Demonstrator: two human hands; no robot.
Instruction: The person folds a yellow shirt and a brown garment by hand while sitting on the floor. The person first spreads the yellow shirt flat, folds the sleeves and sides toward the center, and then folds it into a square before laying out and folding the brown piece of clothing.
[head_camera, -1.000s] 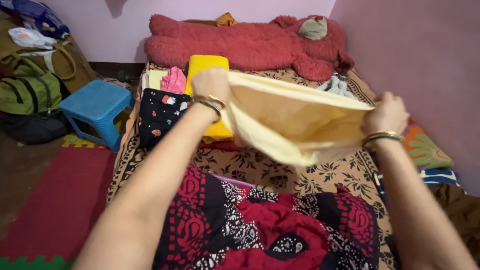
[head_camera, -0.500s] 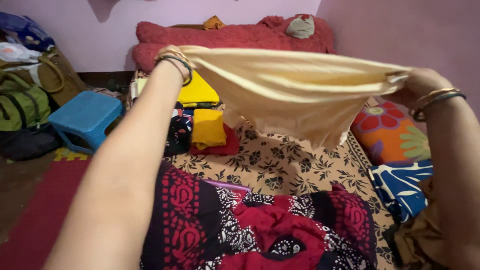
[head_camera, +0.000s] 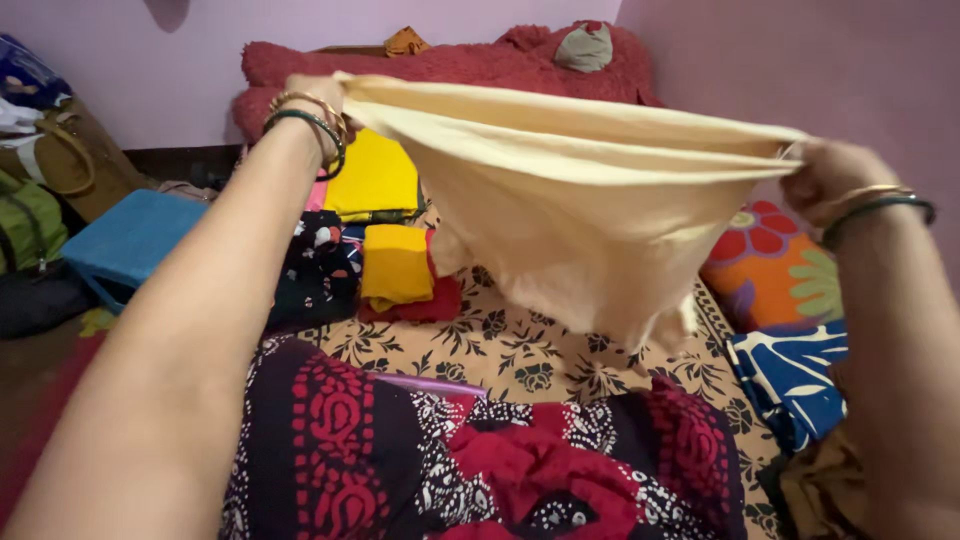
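I hold a cream cloth (head_camera: 570, 190) stretched wide in the air above the bed. My left hand (head_camera: 318, 92) grips its upper left corner, bangles on the wrist. Its right end is gripped by my right hand (head_camera: 826, 172), also with bangles. The cloth sags and hangs down in the middle, hiding part of the bed behind it. Below it lies a black, red and white patterned garment (head_camera: 480, 450) across my lap.
Folded yellow (head_camera: 395, 262), red and black clothes are stacked on the floral bedsheet (head_camera: 520, 350). A red plush toy (head_camera: 470, 60) lies at the bed's head. Colourful pillows (head_camera: 780, 260) sit at the right by the wall. A blue stool (head_camera: 130, 240) and bags stand at the left.
Both hands have lifted the cream cloth higher and pulled it wider apart. The cloth now hangs open in front of me instead of sagging low over the bed.
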